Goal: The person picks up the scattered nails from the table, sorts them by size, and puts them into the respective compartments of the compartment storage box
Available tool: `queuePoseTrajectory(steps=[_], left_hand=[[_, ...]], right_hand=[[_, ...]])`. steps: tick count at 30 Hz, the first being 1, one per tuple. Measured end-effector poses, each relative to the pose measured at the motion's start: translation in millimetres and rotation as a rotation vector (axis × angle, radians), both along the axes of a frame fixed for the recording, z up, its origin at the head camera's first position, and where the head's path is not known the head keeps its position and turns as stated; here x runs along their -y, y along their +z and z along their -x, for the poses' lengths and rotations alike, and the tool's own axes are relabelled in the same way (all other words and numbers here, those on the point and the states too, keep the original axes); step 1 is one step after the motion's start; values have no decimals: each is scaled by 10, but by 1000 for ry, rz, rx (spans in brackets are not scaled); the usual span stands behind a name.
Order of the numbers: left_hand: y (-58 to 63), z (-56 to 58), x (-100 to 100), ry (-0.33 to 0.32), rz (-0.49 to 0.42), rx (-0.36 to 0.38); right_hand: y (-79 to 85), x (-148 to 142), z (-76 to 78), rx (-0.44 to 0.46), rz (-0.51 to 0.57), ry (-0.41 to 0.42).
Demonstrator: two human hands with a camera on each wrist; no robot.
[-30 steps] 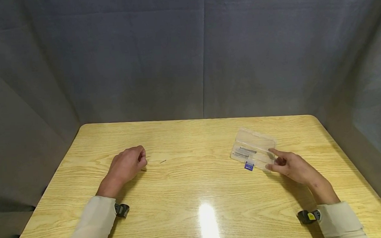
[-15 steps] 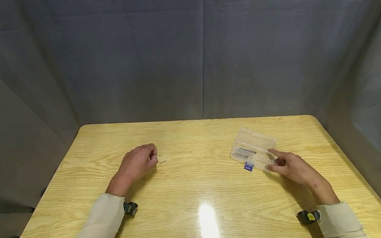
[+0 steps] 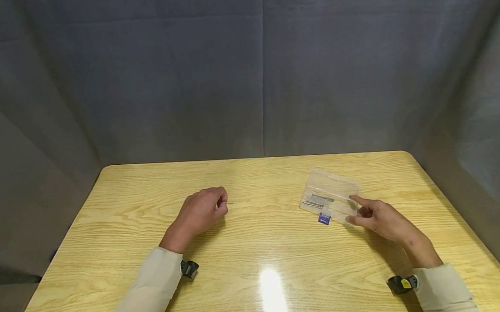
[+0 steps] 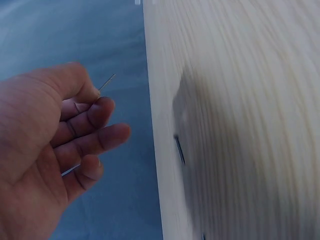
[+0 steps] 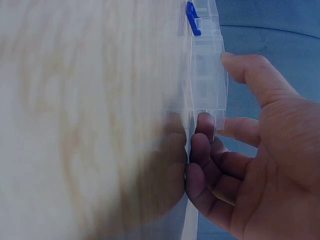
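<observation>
Between thumb and forefinger my left hand (image 3: 206,210) pinches a thin nail (image 3: 230,203), held above the table left of centre. The left wrist view shows the nail's shank (image 4: 107,81) sticking out past the fingertips, the other fingers loosely bent. Beneath that hand a loose nail (image 4: 180,149) lies on the wood, hidden in the head view. At the right, my right hand (image 3: 378,217) grips the end of a clear plastic box (image 3: 334,184), thumb on the near side and forefinger on the far side. Its lid stands open, and several nails (image 3: 322,198) lie inside.
The box's blue latch (image 3: 324,218) hangs out over the near side. Another nail (image 4: 203,236) just shows at the bottom of the left wrist view. The wooden table (image 3: 255,250) has rounded far corners, with a grey curtain (image 3: 178,84) behind it.
My left hand has moved right with the pinched nail, passing over the loose nail, which it now covers in the head view. The right hand keeps its hold on the box.
</observation>
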State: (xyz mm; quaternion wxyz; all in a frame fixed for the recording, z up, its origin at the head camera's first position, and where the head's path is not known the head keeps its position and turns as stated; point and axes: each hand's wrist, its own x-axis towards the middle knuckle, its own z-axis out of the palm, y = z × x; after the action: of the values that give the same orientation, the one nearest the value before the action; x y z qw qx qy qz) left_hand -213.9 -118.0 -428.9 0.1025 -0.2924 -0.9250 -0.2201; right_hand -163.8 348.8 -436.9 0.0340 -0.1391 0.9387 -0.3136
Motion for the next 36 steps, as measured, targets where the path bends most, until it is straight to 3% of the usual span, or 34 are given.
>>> queuePoseTrajectory(steps=[17, 36], left_hand=[[-34, 101, -628, -132, -1, 26], [2, 205, -1535, -256, 55, 72]], right_hand=[[4, -5, -13, 14, 3, -18], [37, 5, -23, 25, -3, -12]])
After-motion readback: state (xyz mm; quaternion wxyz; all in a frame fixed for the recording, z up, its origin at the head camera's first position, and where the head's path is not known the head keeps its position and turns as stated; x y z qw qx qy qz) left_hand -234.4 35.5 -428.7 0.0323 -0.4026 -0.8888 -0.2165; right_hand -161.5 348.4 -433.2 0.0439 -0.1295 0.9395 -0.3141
